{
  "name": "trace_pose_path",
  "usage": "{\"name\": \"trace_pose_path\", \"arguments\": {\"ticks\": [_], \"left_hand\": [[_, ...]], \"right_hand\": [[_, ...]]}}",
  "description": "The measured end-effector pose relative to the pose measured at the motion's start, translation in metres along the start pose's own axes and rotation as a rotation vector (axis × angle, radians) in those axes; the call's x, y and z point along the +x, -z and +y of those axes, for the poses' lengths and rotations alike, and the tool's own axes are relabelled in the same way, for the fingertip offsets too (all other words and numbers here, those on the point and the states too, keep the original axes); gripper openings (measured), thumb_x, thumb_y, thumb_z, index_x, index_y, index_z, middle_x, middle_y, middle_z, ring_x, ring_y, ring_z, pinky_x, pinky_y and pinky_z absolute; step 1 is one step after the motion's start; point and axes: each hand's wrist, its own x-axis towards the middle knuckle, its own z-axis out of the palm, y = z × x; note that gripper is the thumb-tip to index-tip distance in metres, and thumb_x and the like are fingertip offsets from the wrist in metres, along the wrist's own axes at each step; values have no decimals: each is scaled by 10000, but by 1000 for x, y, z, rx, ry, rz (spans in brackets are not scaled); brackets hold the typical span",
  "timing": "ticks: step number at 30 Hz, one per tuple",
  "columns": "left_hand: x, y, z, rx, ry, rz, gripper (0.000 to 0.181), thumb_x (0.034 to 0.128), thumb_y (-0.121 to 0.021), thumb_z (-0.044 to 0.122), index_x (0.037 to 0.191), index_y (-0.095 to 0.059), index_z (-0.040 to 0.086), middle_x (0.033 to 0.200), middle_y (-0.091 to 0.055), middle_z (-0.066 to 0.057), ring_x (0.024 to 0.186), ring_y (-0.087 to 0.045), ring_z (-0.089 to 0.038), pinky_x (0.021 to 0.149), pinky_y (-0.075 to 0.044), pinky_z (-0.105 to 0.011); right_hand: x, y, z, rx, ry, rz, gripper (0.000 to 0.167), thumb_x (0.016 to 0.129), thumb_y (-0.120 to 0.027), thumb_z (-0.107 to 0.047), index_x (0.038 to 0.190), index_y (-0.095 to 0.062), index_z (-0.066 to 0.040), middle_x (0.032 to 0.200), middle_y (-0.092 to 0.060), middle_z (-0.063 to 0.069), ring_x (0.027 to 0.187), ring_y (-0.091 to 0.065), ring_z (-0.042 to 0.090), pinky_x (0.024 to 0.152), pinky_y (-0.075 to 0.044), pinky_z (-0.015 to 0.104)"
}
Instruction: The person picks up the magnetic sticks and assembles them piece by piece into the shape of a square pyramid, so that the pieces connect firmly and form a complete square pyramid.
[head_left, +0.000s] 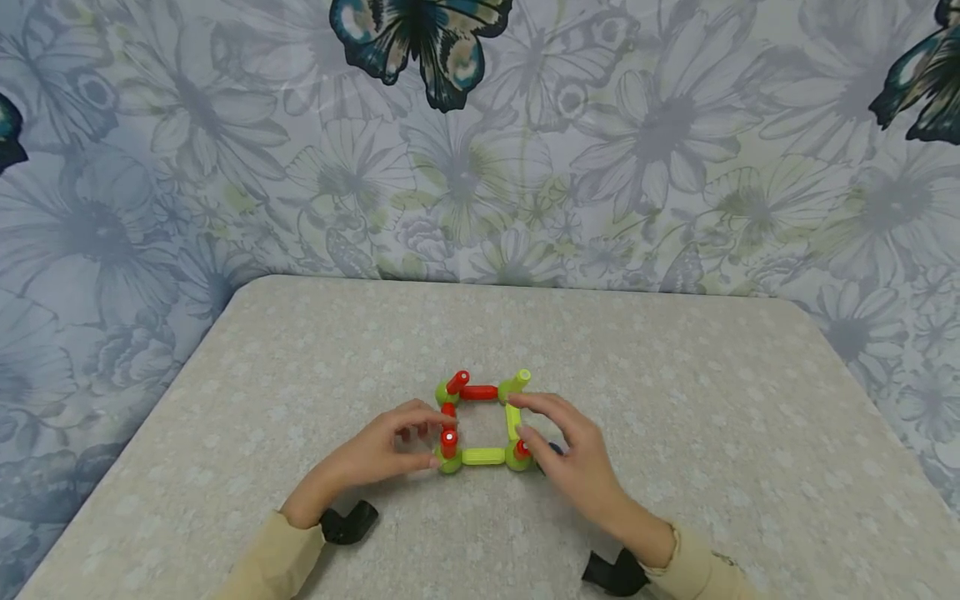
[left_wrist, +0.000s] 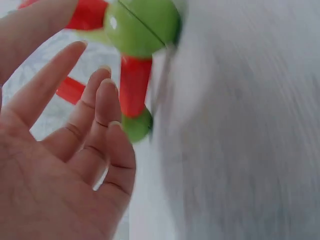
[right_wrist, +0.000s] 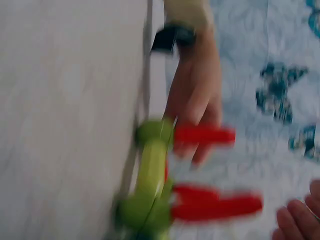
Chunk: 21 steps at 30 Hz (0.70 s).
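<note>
A square frame of toy building rods and balls lies on the table, with a green ball (head_left: 449,463) at each corner. Red rods (head_left: 478,392) form its back and left sides, yellow-green rods (head_left: 483,456) its front and right. Short rods stand up from the corners: a yellow-green rod (head_left: 522,379) at the back right, red ones elsewhere. My left hand (head_left: 375,446) is at the left side, fingers loosely bent, thumb by the front-left ball. Around the right side, my right hand (head_left: 573,450) has thumb and forefinger spread; its fingertips (right_wrist: 300,220) appear apart from the red uprights (right_wrist: 217,207).
Something dark blue (head_left: 555,448) is partly hidden behind my right thumb. Black bands (head_left: 349,523) sit at both wrists. A pale patterned cloth (head_left: 637,358) covers the table, and a floral wall covering with butterflies (head_left: 442,50) rises behind its far edge.
</note>
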Motion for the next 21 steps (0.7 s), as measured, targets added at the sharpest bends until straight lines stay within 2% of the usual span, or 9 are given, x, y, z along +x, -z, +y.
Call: {"name": "trace_pose_path", "arguments": {"ticks": [2,5,7,9,13,17,21], "left_hand": [[2,-1,3,-18,24,-1,378,842,-723,175,1190,-623,66,1078,-597,-17,898,-521,-221,692,-431,-358],[5,-4,6,-64,68,-7,329,851,-712,181,1148,-652,53,1104,-631,-25,953,-553,-183,751,-446,-370],[6,-6,7,-90,105,1,324,851,-711,181,1145,-656,55,1086,-649,-32,969,-572,-152,792,-451,-374],[7,-8,7,-110,129,16,323,849,-712,170,1143,-650,52,1059,-660,-33,959,-589,-145,808,-457,-380],[10,-11,7,-115,152,56,268,853,-707,179,1099,-656,83,1002,-665,16,940,-605,-148,796,-458,-365],[15,-15,10,-44,171,96,188,868,-692,227,1025,-679,123,934,-658,72,883,-598,-128,737,-437,-328],[20,-18,13,30,202,129,192,873,-683,275,1010,-683,141,879,-648,102,802,-581,-111,621,-385,-277]], "right_hand": [[-4,15,11,1,-87,-78,398,840,-642,77,1225,-575,0,1158,-602,129,1088,-548,236,918,-417,395],[-9,27,25,-17,-200,-244,366,868,-649,-35,1229,-588,-16,1175,-607,82,1102,-545,191,915,-419,412],[-10,29,30,-13,-221,-331,348,880,-648,-105,1217,-608,-28,1169,-616,43,1089,-553,162,902,-432,395],[-10,27,34,-13,-203,-375,327,890,-642,-143,1195,-624,-28,1134,-630,12,1041,-574,149,862,-459,363],[-7,18,38,-21,-204,-326,273,913,-621,-205,1127,-658,-40,1027,-661,-27,936,-607,121,791,-491,349],[-3,7,38,-58,-231,-230,218,912,-629,-215,1075,-673,-76,959,-669,-55,885,-620,98,761,-501,342],[1,-1,39,-116,-215,-181,204,890,-661,-166,1072,-670,-72,908,-675,-49,836,-625,87,717,-505,343]]}}
